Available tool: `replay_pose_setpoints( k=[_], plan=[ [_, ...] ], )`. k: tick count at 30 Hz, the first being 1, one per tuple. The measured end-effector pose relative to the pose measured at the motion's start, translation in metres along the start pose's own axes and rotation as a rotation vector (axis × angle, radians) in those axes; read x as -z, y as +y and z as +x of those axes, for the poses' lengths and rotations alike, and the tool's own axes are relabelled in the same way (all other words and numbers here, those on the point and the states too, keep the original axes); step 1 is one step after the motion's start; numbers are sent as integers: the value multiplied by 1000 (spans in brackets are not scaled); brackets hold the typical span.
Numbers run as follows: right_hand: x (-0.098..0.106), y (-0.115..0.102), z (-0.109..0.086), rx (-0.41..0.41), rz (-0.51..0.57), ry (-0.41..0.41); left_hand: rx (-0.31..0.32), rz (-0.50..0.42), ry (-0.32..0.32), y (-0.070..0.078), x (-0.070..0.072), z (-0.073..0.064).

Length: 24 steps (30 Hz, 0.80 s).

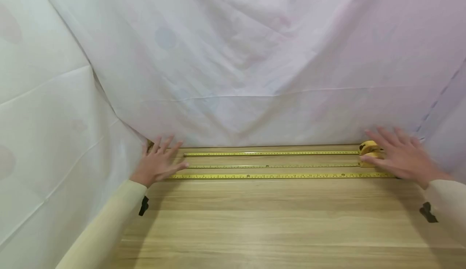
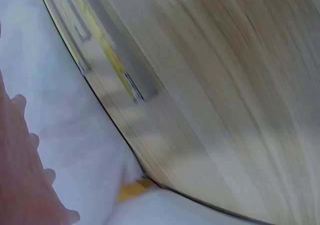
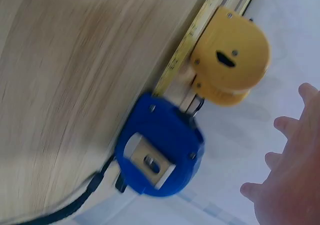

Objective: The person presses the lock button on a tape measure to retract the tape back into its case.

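Note:
Three tape measures lie side by side with their blades drawn out across the wooden table. In the right wrist view, a blue tape measure (image 3: 172, 127) sits beside a yellow tape measure (image 3: 245, 40), and another yellow tape measure (image 3: 220, 94) shows partly behind that one. The front blade (image 1: 284, 176) is the widest; a middle blade (image 1: 309, 166) and a back blade (image 1: 291, 153) run parallel to it. My left hand (image 1: 157, 166), fingers spread, hovers by the blades' left ends. Over the cases at the right, my right hand (image 1: 405, 155) is spread likewise, holding nothing and hiding the blue case in the head view.
Pale cloth (image 1: 233, 66) hangs along the table's back edge, and more cloth (image 1: 54, 119) drapes at the left. A yellow-orange piece (image 2: 134, 189) pokes out at the back left corner. A dark strap (image 3: 82, 200) trails from the blue case.

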State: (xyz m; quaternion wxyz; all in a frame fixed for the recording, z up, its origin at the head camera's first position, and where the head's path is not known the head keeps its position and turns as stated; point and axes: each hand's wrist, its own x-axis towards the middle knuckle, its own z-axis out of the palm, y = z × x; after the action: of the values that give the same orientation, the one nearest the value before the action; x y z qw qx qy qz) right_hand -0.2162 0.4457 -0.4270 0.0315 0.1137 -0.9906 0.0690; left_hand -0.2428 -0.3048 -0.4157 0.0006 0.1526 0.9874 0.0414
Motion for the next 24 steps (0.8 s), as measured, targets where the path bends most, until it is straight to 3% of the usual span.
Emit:
replay_pose_setpoints(
  k=[6,15,24],
  plan=[
    [-1,-21,2,56,41,24,-65,50,35,19,-4,5],
    [-5,-50,7,144,64,91,-177,26,114,49,-10,12],
    [-14,-74,13,194,81,60,-228,30,109,74,-16,20]
  ],
)
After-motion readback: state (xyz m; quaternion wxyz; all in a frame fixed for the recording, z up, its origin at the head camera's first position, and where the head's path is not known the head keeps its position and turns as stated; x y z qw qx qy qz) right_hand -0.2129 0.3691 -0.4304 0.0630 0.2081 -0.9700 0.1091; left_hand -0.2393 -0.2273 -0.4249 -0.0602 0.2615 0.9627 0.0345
